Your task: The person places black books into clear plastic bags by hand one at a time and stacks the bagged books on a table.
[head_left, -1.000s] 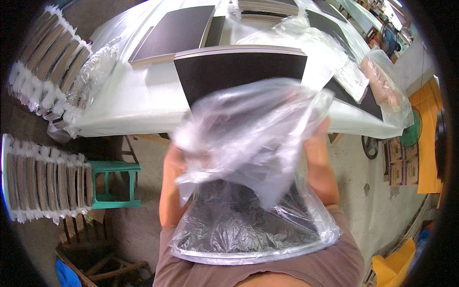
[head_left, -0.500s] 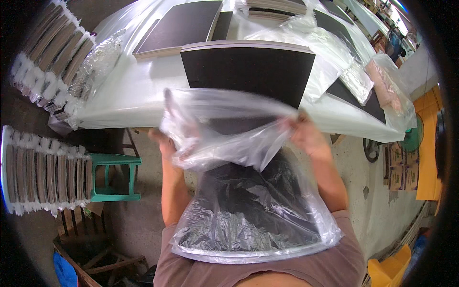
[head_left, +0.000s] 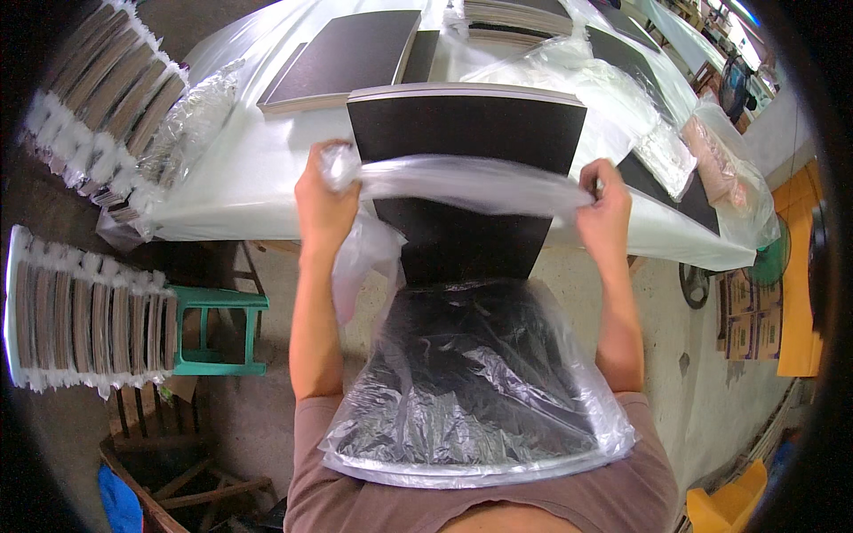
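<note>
A clear plastic bag [head_left: 471, 184] is stretched sideways between my hands, blurred by motion. My left hand [head_left: 327, 200] is closed on its bunched left end, and a loose fold hangs below that wrist. My right hand [head_left: 606, 213] pinches the other end with curled fingers. Behind the bag, a thick black-covered book or album [head_left: 466, 129] stands tilted at the table's near edge, its pale page edge on top. Across my lap lies a flat black item in a clear plastic wrapper [head_left: 480, 382]; its upper end meets the standing black one.
More black-covered books [head_left: 346, 58] lie on the plastic-covered table [head_left: 240, 200]. Crumpled clear bags [head_left: 604, 98] are heaped at the right. Wrapped stacks [head_left: 98, 311] stand at the left beside a green stool [head_left: 222, 329]. Cardboard boxes [head_left: 751, 315] are at the far right.
My hands have risen and spread apart. The plastic bag, loosely billowing before, is now gathered into a taut band higher up, across the standing black book.
</note>
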The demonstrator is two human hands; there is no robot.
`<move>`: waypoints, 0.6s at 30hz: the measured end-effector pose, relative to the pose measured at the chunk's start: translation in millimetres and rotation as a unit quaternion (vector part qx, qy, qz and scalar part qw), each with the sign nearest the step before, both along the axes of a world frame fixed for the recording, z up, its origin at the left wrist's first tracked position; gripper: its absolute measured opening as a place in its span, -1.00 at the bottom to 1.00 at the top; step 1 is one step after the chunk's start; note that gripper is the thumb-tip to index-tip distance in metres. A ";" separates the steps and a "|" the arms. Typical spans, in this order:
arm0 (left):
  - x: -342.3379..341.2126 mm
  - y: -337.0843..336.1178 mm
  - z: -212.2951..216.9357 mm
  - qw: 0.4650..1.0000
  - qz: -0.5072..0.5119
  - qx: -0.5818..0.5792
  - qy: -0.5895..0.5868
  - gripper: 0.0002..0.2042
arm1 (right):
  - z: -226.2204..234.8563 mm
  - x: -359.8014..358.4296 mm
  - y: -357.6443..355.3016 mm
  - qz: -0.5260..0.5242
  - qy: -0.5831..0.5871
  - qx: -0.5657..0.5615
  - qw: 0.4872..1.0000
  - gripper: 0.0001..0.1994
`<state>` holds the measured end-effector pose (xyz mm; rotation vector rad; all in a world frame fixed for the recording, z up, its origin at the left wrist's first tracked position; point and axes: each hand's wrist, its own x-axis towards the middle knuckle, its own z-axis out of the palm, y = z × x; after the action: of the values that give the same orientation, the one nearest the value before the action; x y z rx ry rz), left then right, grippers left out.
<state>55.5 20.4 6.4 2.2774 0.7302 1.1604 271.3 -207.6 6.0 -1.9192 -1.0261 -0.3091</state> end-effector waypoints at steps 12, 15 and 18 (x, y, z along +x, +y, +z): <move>27.4 -5.3 -18.3 0.978 0.089 0.146 -0.118 -0.42 | 4.2 8.9 18.0 -0.072 -0.110 0.074 0.989 -0.31; 10.8 -10.1 -21.5 0.955 0.063 0.236 -0.167 -0.65 | 1.4 4.0 10.7 -0.076 -0.191 0.102 0.973 -0.41; -13.5 -15.5 -4.4 0.975 0.022 0.184 -0.126 -0.75 | 15.3 -4.7 1.9 -0.071 -0.240 0.145 0.957 -0.62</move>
<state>42.0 5.0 2.1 2.3448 0.5006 1.6867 266.6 -205.7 21.3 -1.6856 -1.0773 -0.9920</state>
